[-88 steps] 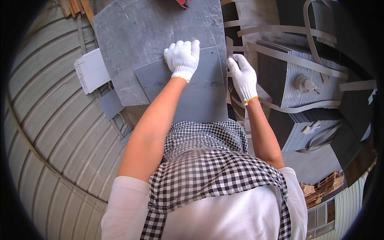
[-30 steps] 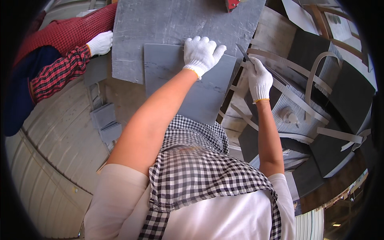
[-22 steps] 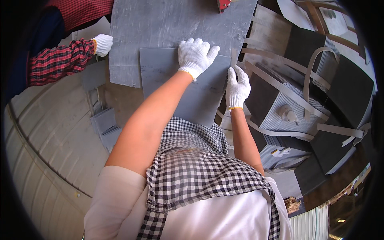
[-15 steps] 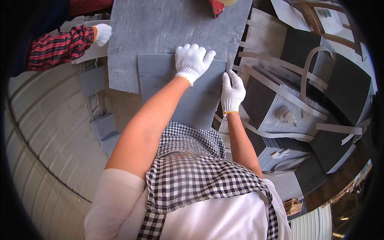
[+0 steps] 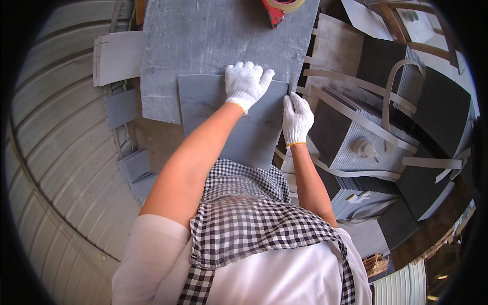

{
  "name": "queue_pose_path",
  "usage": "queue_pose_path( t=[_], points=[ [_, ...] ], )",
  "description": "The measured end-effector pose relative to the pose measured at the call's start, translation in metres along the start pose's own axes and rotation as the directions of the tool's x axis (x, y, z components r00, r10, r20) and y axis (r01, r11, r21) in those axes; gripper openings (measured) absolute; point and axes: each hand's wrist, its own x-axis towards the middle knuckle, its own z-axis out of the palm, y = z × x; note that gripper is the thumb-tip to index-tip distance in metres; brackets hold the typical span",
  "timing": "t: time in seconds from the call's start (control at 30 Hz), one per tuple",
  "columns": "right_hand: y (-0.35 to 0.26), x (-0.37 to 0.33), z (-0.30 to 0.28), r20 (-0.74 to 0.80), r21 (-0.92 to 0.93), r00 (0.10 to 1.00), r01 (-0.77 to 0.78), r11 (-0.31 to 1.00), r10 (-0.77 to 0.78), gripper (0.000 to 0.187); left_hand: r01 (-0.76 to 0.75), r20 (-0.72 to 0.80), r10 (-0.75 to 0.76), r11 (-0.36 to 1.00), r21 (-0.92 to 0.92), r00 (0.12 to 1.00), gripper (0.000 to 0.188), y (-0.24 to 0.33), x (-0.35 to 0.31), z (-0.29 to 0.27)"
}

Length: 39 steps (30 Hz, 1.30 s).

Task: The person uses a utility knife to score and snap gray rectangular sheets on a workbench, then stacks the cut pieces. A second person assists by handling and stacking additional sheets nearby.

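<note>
A flat, dark grey sheet (image 5: 244, 142) lies over the near edge of a scuffed grey worktable (image 5: 188, 40) and reaches toward my checked apron. My left hand (image 5: 246, 84), in a white knit glove, presses on its far edge, with the thumb out to the side. At the sheet's right edge, my gloved right hand (image 5: 297, 119) has its fingers drawn together. A thin strip shows by those fingertips, too small to name. What the fingers hold is hidden.
A red tape dispenser (image 5: 275, 15) sits at the table's far end. Strapped stacks of grey sheets (image 5: 356, 137) stand close on the right, with a white bottle (image 5: 365, 148) on one. Pale boards (image 5: 119, 58) lie left of the table.
The co-worker's plaid sleeve and gloved hand have left the view at upper left, uncovering the pale boards there. My hands and the sheet keep nearly the same places.
</note>
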Motion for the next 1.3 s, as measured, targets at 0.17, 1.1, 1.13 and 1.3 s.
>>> queue_pose_path(
  t=[0.17, 1.1, 1.13, 1.3],
  points=[
    [0.000, 0.003, -0.001, -0.023, -0.027, 0.999, 0.041, 0.999, -0.042, 0.023, -0.023, -0.003, 0.023, 1.000, 0.008, 1.000, 0.041, -0.003, 0.001, 0.000],
    [0.001, 0.003, -0.009, 0.081, -0.159, 0.994, 0.081, 0.984, -0.069, 0.024, 0.001, 0.102, -0.006, 0.999, 0.047, 0.995, 0.044, 0.000, 0.004, -0.004],
    [0.001, -0.004, -0.009, 0.068, -0.146, 0.996, 0.067, 0.987, -0.058, 0.023, -0.014, 0.061, 0.011, 0.999, 0.040, 0.998, 0.043, -0.001, 0.003, -0.002],
    [0.002, -0.013, -0.006, 0.003, -0.212, 0.994, 0.106, 0.971, -0.108, 0.019, -0.026, 0.022, 0.025, 0.999, 0.034, 0.999, 0.042, 0.000, 0.002, -0.001]
  ],
)
